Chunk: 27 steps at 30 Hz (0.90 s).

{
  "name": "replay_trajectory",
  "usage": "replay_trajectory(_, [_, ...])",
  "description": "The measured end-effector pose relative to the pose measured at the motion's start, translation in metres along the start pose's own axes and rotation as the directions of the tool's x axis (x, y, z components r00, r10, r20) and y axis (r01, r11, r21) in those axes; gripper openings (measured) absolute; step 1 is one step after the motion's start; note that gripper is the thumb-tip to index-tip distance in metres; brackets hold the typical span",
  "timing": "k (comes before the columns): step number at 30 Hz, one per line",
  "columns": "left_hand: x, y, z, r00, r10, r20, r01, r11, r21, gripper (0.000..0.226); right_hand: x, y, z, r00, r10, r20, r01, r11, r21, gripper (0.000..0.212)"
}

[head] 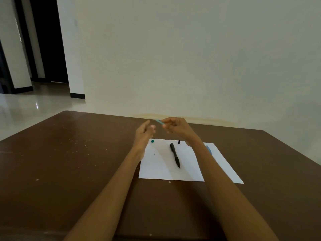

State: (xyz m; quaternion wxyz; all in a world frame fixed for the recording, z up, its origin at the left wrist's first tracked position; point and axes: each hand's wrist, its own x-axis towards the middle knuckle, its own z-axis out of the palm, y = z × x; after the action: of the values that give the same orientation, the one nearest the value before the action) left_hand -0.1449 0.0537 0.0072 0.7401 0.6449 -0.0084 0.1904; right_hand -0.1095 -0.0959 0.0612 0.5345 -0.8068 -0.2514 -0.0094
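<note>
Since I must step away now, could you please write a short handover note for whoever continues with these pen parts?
The right hand pinches a short teal plastic piece, raised above the brown wooden table. The left hand is beside it, fingers relaxed, holding nothing.
On the white paper sheet are a black pen, a small black upright piece, a small teal cap and a thin dark sliver; a light blue item shows beside the right forearm.
Done: the small parts lie apart. Left: probably fitting them together, though that is unclear.
</note>
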Motion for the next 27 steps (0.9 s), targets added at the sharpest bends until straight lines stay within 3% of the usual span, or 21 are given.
replay_trajectory(5, [0.001,-0.001,-0.006,0.995,-0.047,-0.091,0.026,0.975,-0.222,0.031,0.004,-0.004,0.031,0.991,0.060,0.120,-0.072,0.992,0.101,0.023])
replay_trajectory(7, [0.004,-0.001,-0.007,0.982,-0.080,-0.170,0.035,0.967,-0.252,0.031,0.008,-0.006,0.038,0.991,0.051,0.124,-0.057,0.997,0.048,0.021])
replay_trajectory(10, [0.006,-0.002,-0.009,0.943,-0.074,-0.326,0.011,0.982,-0.190,0.028,0.017,-0.002,0.044,0.985,0.043,0.167,0.000,0.969,-0.248,0.024])
replay_trajectory(14, [0.007,-0.002,-0.012,0.906,-0.002,-0.423,-0.053,0.992,-0.117,0.020,0.025,0.015,0.057,0.993,0.098,0.072,-0.036,0.802,-0.596,0.026])
replay_trajectory(22, [0.008,-0.005,-0.011,0.912,0.088,-0.400,-0.087,0.996,0.021,0.018,0.028,0.023,0.081,0.990,0.117,-0.080,-0.139,0.691,-0.709,0.025])
replay_trajectory(27, [0.010,-0.008,-0.009,0.920,0.098,-0.379,-0.086,0.995,0.049,0.022,0.032,0.028,0.076,0.985,0.140,-0.100,-0.172,0.749,-0.640,0.021])
